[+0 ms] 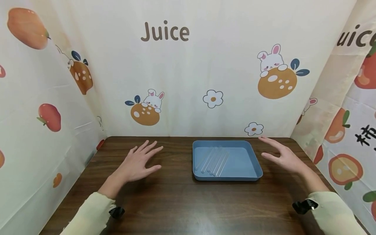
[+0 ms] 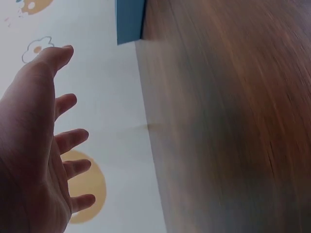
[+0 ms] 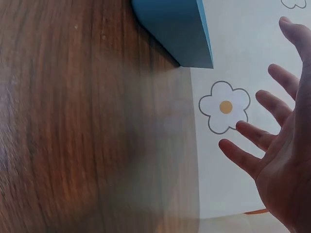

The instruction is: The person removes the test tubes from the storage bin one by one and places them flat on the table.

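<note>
A blue tray (image 1: pixel 242 160) sits on the table toward the back, right of the middle. In its left half lie several clear glass tubes with rounded ends (image 1: pixel 215 161), side by side and slanted, looking like test tubes. My left hand (image 1: pixel 139 163) hovers over the table left of the tray, fingers spread and holding nothing. To the right of the tray my right hand (image 1: pixel 283 158) is held up with its fingers extended, also holding nothing. Both wrist views show the spread fingers and a corner of the tray wall (image 2: pixel 129 22) (image 3: pixel 177 34).
The dark wooden table (image 1: pixel 182 205) ends at a white curtain (image 1: pixel 182 71) printed with fruit, rabbits and flowers. More printed curtain hangs along the left (image 1: pixel 23 156) and right (image 1: pixel 337 130) sides. A black wrist device (image 1: pixel 117 212) is at the left sleeve, another (image 1: pixel 305 206) at the right.
</note>
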The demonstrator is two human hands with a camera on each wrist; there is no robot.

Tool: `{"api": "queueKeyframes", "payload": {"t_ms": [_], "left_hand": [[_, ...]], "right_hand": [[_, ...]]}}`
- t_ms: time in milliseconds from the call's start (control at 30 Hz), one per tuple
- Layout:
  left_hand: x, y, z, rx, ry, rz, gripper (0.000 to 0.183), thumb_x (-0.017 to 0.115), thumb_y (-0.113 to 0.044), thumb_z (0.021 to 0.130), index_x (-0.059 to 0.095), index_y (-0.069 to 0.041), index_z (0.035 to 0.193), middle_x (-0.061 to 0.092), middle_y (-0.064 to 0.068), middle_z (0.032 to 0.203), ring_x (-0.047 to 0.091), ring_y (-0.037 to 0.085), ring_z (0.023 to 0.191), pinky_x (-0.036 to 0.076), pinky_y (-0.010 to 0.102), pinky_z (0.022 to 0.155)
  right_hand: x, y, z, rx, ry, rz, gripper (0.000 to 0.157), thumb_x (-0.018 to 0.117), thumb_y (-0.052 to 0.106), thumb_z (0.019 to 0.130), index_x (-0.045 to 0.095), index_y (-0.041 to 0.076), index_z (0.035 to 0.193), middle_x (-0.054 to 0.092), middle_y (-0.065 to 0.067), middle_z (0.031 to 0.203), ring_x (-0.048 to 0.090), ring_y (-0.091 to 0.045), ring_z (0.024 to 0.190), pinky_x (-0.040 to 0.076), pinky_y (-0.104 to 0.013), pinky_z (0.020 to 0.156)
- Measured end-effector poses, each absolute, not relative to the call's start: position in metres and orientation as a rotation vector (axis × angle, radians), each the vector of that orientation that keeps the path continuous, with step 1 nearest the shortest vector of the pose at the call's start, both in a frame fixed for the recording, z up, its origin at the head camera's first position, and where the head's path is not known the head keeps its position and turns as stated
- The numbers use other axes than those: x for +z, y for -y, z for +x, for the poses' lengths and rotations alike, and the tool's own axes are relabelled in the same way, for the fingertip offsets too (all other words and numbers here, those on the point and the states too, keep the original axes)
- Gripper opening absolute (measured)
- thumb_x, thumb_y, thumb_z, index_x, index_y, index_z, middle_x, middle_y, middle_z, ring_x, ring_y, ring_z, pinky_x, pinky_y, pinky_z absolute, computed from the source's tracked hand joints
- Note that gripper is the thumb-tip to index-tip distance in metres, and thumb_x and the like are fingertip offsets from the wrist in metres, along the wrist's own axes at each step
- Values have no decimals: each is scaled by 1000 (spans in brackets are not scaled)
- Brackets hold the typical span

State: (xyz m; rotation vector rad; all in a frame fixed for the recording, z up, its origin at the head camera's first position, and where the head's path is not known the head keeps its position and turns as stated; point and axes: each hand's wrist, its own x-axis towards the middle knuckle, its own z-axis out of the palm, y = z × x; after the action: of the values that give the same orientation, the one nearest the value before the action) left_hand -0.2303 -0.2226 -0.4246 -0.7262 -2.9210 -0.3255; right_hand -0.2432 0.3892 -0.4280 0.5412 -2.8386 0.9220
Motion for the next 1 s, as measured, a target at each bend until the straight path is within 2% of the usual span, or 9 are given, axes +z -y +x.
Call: {"api": "queueKeyframes", "payload": {"t_ms": [33,100,267,333,467,633,767,867,1000], "left_hand": [[-425,219,-231,-328,2919,-734,73,67,-57,106,49,-30,172,43,10,183,37,48,170,35,85,124],[-426,213,-233,-342,2913,-750,73,68,-56,106,49,-30,172,43,10,183,37,48,170,35,85,124],[-427,196,-236,-391,2916,-778,75,69,-57,105,48,-32,172,41,9,184,35,47,172,32,84,127],[-427,190,-237,-407,2922,-793,76,69,-57,104,47,-32,173,40,8,184,33,46,172,31,84,128],[-427,178,-240,-429,2929,-827,77,70,-57,104,47,-32,173,39,7,185,32,45,173,31,84,128],[-425,165,-244,-472,2919,-862,77,70,-57,104,47,-33,173,39,7,185,33,45,173,30,84,128],[-423,155,-247,-499,2915,-897,77,69,-60,104,46,-35,173,37,5,186,31,43,174,29,83,129],[-422,148,-248,-527,2917,-923,78,69,-60,104,46,-34,173,36,5,187,29,43,175,28,83,130],[-422,141,-250,-555,2926,-947,77,71,-55,105,46,-33,173,36,6,187,28,43,175,27,83,131]], "right_hand": [[-429,-388,-243,925,2836,541,67,72,31,111,47,25,173,45,-22,179,43,-27,163,46,-78,115],[-431,-387,-243,930,2830,542,66,72,31,110,48,26,172,45,-20,179,43,-18,162,51,-60,118],[-435,-383,-245,982,2801,600,67,75,26,109,50,26,171,44,-21,179,32,24,147,53,-22,105],[-438,-382,-246,1006,2803,625,67,74,23,109,49,24,171,43,-22,179,28,30,143,58,-26,104],[-443,-381,-250,1004,2810,639,66,74,21,109,50,22,171,42,-22,180,25,32,142,57,-31,107],[-448,-378,-251,1046,2825,652,64,73,20,109,51,18,170,42,-26,179,32,22,149,51,-54,114],[-452,-376,-251,1059,2846,670,64,74,20,109,52,15,169,40,-27,179,43,-15,162,48,-75,113],[-455,-375,-251,1042,2862,669,64,74,20,109,52,13,168,40,-27,179,44,-42,161,47,-78,114],[-458,-376,-252,1044,2869,664,64,74,20,109,52,11,167,41,-29,178,43,-53,157,45,-80,114]]}}
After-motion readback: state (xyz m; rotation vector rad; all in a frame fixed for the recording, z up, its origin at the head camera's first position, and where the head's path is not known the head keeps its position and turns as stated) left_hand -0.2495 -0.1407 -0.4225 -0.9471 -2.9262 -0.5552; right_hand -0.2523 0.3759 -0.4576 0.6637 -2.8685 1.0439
